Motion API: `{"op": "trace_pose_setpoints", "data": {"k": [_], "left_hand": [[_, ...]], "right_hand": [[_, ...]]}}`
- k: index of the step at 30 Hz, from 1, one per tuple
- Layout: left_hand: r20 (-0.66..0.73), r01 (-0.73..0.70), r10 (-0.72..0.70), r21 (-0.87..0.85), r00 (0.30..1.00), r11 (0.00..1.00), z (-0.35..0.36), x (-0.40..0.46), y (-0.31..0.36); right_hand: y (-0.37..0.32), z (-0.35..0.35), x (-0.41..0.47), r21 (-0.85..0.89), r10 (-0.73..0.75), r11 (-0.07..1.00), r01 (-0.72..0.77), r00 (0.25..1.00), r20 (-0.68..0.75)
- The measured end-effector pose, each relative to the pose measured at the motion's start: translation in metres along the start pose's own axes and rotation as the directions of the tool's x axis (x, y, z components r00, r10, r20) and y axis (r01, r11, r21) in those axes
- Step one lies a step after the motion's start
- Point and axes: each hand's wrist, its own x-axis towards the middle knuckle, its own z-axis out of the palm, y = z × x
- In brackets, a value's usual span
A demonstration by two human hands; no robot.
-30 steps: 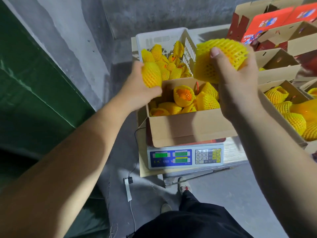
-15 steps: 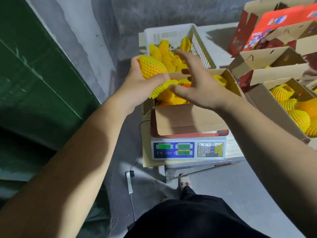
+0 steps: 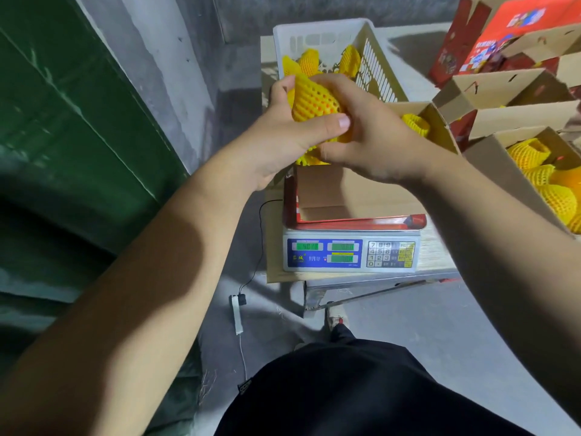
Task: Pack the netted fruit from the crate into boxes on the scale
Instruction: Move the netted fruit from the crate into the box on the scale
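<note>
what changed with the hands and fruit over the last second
The right hand let go of the large netted fruit it held up a second ago and came across to join the left hand; both now grip one netted fruit over the box. The left hand kept its fruit throughout. Box, scale and crate stayed put.

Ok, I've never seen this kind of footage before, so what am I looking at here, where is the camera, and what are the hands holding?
The camera sits on the person's head, looking down at their own bare arms; no robot is involved. The left hand and right hand together grip one netted fruit over an open cardboard box. That box stands on an electronic scale. Behind it is a white crate with more netted fruit, and to the right another box already holds some.
</note>
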Motion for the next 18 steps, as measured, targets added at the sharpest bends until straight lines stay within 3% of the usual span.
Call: {"op": "trace_pose_setpoints", "data": {"k": [6,9,11,13,18], "left_hand": [[-0.008,0.012,-0.013,-0.061,1.0,0.998,-0.006,-0.003,0.002],[-0.056,-0.011,0.01,-0.02,0.998,1.0,-0.007,-0.003,0.0],[-0.097,-0.039,0.045,0.061,0.994,0.997,-0.007,-0.004,-0.004],[-0.114,-0.074,0.091,0.144,0.989,0.987,-0.005,-0.006,-0.009],[-0.049,-0.164,0.181,0.243,0.982,0.956,0.013,-0.006,-0.019]], "right_hand": [[-0.005,0.002,-0.001,0.023,0.036,0.999,-0.036,0.999,-0.006],[-0.002,-0.001,-0.001,0.178,0.102,0.976,-0.122,0.987,0.121],[-0.004,0.002,-0.002,0.433,0.207,0.865,-0.254,0.966,0.154],[-0.006,0.01,-0.001,0.638,0.378,0.689,-0.343,0.922,0.087],[-0.001,0.031,0.001,0.804,0.549,0.505,-0.314,0.835,-0.018]]}}
